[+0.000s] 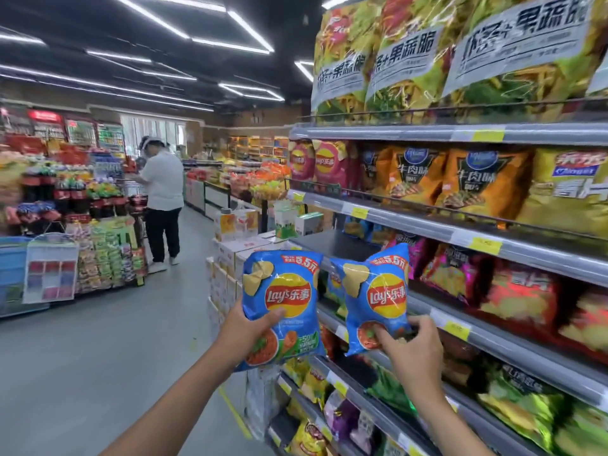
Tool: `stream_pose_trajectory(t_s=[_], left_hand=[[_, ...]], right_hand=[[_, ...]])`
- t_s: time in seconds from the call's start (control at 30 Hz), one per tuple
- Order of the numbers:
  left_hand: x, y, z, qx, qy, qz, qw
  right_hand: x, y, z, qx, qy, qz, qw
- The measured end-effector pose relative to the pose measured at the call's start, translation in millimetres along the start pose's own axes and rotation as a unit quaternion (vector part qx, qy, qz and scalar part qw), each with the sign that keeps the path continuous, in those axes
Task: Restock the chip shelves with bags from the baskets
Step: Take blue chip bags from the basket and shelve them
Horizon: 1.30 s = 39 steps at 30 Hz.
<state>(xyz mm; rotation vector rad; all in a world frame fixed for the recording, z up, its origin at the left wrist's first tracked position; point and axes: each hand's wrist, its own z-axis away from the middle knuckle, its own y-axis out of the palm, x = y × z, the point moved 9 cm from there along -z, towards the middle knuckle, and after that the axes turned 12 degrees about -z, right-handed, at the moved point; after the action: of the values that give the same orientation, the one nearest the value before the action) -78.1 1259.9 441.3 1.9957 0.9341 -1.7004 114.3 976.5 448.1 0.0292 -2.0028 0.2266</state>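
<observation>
**A:** Where are the bags right now?

**B:** Both are in the air, in front of the near-left end of the chip shelves [460,236]. The left grip [250,327] is clamped on the left blue bag [283,291], with the thumb across the lower front and the fingers behind. The right grip [414,350] pinches the right blue bag [378,291] at its lower part. That bag tilts toward the shelving.

**A:** How will they handle?

**B:** Very light, I'd say, and puffed with air. The foil looks glossy, so probably slippery, and the chips inside will break if squeezed. A low hold with the thumb in front works, as long as the pressure stays soft. The pinch on the right one looks less secure to me, and the bag could swing or slide out.

**A:** Where would they go?

**B:** There's a dark bare stretch of shelf [332,245] just beyond the right blue bag, left of the purple bags [411,251]. That seems the likely slot. Stand them upright, face out, and push from the bottom edge, not the middle. No basket is in view.
</observation>
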Motion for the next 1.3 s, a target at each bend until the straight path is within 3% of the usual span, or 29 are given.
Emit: stream_pose_trajectory(t_s=[0.3,0.73,1.3], left_hand=[[23,-14,-117,0.029,0.017,0.003,0.999],[70,-59,-301,0.181,0.015,0.01,0.983],[107,3,-442,0.301,0.016,0.036,0.953]], right_hand=[[-21,80,-62,-0.035,0.014,0.039,0.999],[-19,184,-95,-0.157,0.042,0.109,0.981],[-22,221,-214,-0.195,0.023,0.304,0.932]])
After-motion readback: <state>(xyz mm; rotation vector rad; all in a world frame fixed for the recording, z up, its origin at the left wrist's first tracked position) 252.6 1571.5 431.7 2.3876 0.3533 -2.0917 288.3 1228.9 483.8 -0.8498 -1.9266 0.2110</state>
